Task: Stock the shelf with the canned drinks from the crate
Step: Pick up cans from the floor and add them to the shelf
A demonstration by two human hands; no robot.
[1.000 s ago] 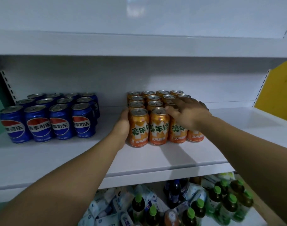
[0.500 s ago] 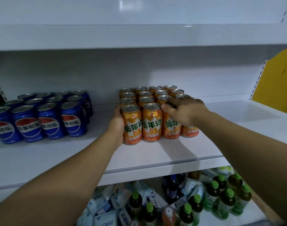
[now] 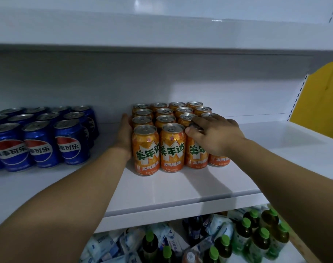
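**Both hands square up the orange cans on the shelf**

The orange cans (image 3: pixel 171 147) stand upright in a tight square block, four rows of four, about the middle of the white shelf (image 3: pixel 180 188) and a little back from its front edge. They are smooth cylinders with glossy orange wraps, green lettering and dull silver lids with pull tabs.

The left hand (image 3: pixel 125 133) lies flat and wide against the left side of the block, fingers straight and pointing toward the back wall, the palm touching the two front cans of that side. It holds nothing.

The right hand (image 3: pixel 216 135) rests palm-down over the front right corner of the block, covering the lids of the cans there. Its fingers are spread and only slightly bent, and the thumb touches the rim of the third front can. It presses on them without closing round any.

Well to the left on the same shelf, a block of blue cans (image 3: pixel 38 141) stands upright, equally glossy, with red, white and blue round emblems.

The shelf is a smooth, flat painted board. A second white shelf (image 3: pixel 162 31) hangs above. A yellow panel (image 3: pixel 321 95) shows at the right end.

On the level below stand dark bottles (image 3: pixel 256 242) with green caps, beside soft crinkled packets (image 3: pixel 108 247).
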